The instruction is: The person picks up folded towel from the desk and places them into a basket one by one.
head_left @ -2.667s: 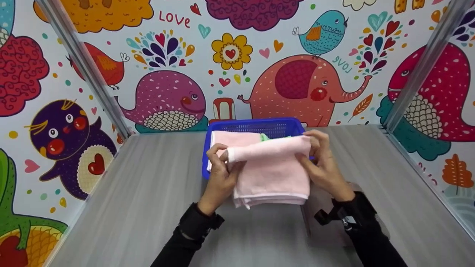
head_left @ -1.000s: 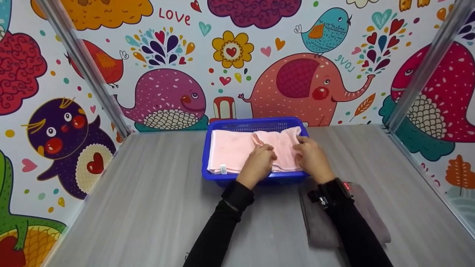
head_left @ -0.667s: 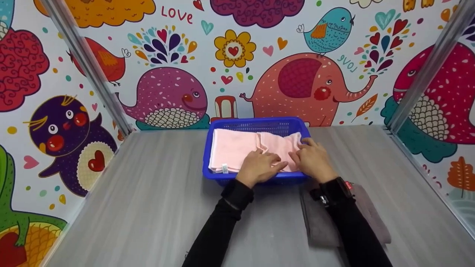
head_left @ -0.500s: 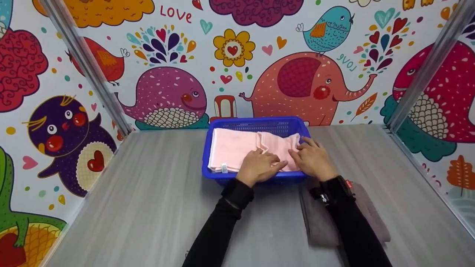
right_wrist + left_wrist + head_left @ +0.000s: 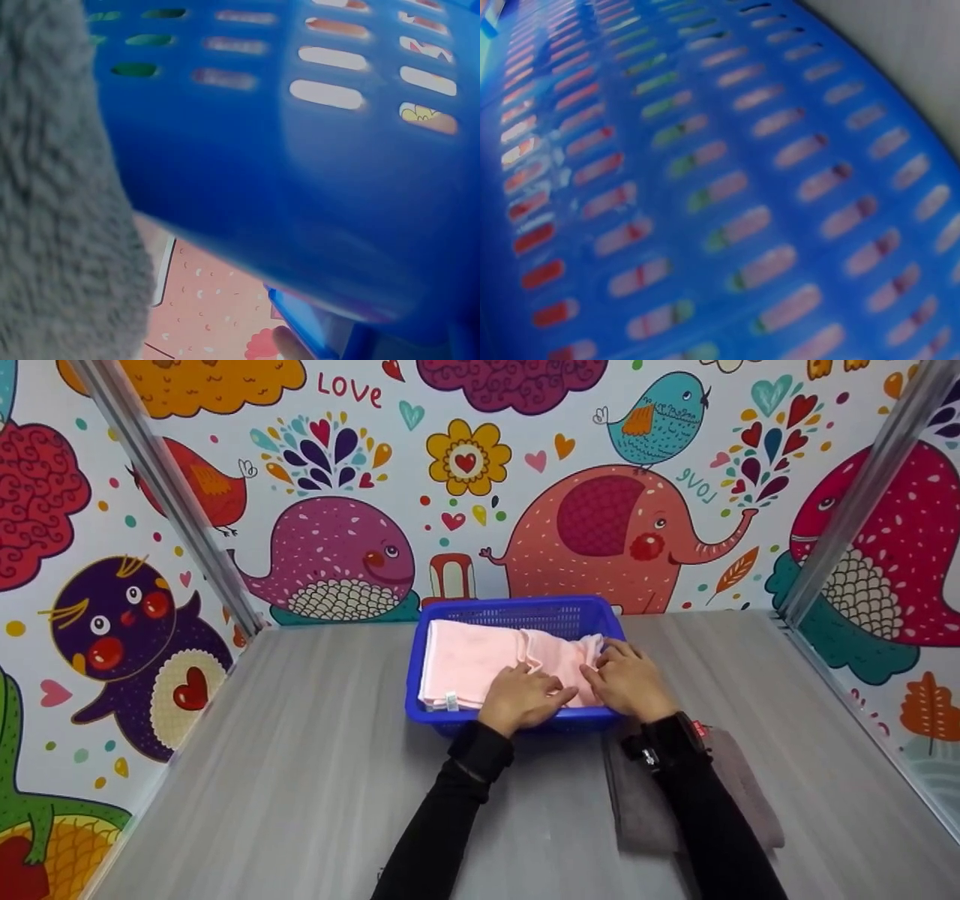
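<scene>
A blue slotted basket point(image 5: 420, 675) holds two folded pink towels side by side. The left towel point(image 5: 469, 656) lies flat with a small white tag at its front edge; the right towel point(image 5: 559, 652) is bunched at its right end. My left hand point(image 5: 519, 699) rests on the right towel near the basket's front rim, thumb stretched out. My right hand point(image 5: 631, 681) reaches over the right rim, its fingers against the bunched end, fingertips partly hidden. The left wrist view shows the basket wall point(image 5: 780, 195) close up. In the right wrist view, one fingertip point(image 5: 289, 342) shows below the basket.
On the table right of the basket lies a folded grey towel point(image 5: 739, 787), partly under my right forearm; its pile point(image 5: 67, 187) fills the left of the right wrist view. Printed cartoon walls point(image 5: 465, 405) with metal posts point(image 5: 165, 495) enclose the grey table point(image 5: 315, 780).
Both hands have brought the pink towel from the air down into the basket's right half. Since then, its right end has bunched slightly leftward under my right hand; the left hand has flattened onto it.
</scene>
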The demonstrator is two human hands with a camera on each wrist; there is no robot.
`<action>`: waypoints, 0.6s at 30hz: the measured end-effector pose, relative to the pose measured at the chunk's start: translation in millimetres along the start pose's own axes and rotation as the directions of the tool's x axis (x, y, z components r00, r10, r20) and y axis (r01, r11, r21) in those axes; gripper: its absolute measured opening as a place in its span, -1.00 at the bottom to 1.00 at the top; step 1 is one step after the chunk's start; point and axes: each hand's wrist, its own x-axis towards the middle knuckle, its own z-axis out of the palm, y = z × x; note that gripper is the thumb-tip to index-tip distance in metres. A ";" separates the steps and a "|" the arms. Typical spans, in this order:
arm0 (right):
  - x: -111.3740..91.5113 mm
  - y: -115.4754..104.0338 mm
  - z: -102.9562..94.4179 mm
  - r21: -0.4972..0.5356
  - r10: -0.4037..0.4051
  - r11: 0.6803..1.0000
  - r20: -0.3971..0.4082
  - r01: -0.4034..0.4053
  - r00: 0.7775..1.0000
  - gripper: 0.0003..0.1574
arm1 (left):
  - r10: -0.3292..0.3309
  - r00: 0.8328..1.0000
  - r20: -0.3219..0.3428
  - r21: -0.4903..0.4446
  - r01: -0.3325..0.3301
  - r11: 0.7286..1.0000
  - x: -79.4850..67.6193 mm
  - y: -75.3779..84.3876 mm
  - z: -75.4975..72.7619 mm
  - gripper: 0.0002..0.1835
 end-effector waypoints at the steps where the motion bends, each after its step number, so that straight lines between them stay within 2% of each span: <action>1: 0.4 -0.1 0.2 -0.002 0.001 1.000 0.003 -0.001 1.000 -0.37 | -0.001 1.000 0.004 -0.002 0.001 1.000 -0.1 -0.1 -0.1 -0.33; 8: 0.5 -0.3 -0.8 -0.018 0.006 1.000 0.018 -0.005 1.000 -0.42 | -0.001 1.000 0.007 0.010 0.001 1.000 -0.4 0.8 -0.4 -0.34; 14: -2.2 -0.3 1.5 -0.019 -0.021 1.000 -0.050 0.020 0.999 -0.47 | 0.012 0.996 -0.089 0.022 -0.011 1.000 -1.0 0.0 3.3 -0.39; 18: -3.5 1.6 2.8 0.038 -0.003 0.999 -0.128 0.008 0.992 -0.57 | 0.016 0.983 -0.185 -0.024 -0.021 1.000 -3.2 -3.5 3.4 -0.47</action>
